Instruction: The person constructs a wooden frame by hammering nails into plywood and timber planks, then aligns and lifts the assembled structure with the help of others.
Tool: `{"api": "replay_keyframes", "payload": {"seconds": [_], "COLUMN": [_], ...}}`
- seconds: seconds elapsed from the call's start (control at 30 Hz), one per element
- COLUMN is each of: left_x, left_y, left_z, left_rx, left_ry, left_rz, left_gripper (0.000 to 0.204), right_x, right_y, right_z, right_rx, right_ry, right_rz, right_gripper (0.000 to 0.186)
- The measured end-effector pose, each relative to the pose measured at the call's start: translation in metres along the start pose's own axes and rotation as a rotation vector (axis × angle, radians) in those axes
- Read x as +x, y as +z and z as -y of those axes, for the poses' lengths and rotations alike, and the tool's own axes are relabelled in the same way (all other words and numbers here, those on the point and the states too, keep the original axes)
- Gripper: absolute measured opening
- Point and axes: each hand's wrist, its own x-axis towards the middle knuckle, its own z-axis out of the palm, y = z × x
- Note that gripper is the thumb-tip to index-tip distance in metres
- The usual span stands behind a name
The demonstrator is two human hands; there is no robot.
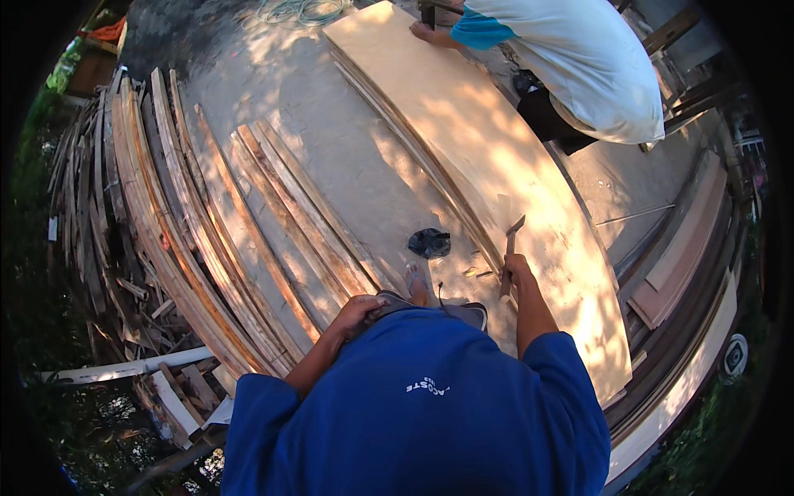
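At my waist, my left hand (358,314) is closed at the edge of a dark pouch (395,304); anything small inside its fingers is hidden. My right hand (517,269) grips a wooden-handled hammer (511,240), held head-up over the edge of a long, pale plywood sheet (562,273). The sheet lies atop other boards, slanting away from me toward the top. My sandaled foot (415,285) shows on the concrete just beyond the pouch, near a crumpled black bag (428,242).
A co-worker (579,62) in white and teal bends over the sheet's far end, a hand (422,31) on it. Long timber strips (190,215) and scrap wood (91,223) lie left, boards (678,256) right, a coiled hose (302,10) at the back.
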Motion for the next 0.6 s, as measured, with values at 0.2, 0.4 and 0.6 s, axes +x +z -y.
{"api": "replay_keyframes", "payload": {"seconds": [0.2, 0.4, 0.6], "left_x": [-0.02, -0.052, -0.033], "left_y": [-0.036, -0.048, -0.044], "left_z": [-0.02, -0.053, -0.107], "left_rx": [-0.375, -0.245, -0.106], "left_ry": [0.11, 0.186, 0.243], "left_rz": [-0.121, -0.252, -0.38], "left_gripper": [0.027, 0.038, 0.04], "right_x": [0.026, 0.026, 0.018], "right_y": [-0.004, -0.021, -0.028], "right_z": [0.026, 0.061, 0.077], "right_rx": [-0.145, -0.24, -0.135], "right_ry": [-0.019, 0.01, -0.032], "right_rz": [-0.085, 0.072, 0.051], "right_gripper": [0.018, 0.016, 0.02]}}
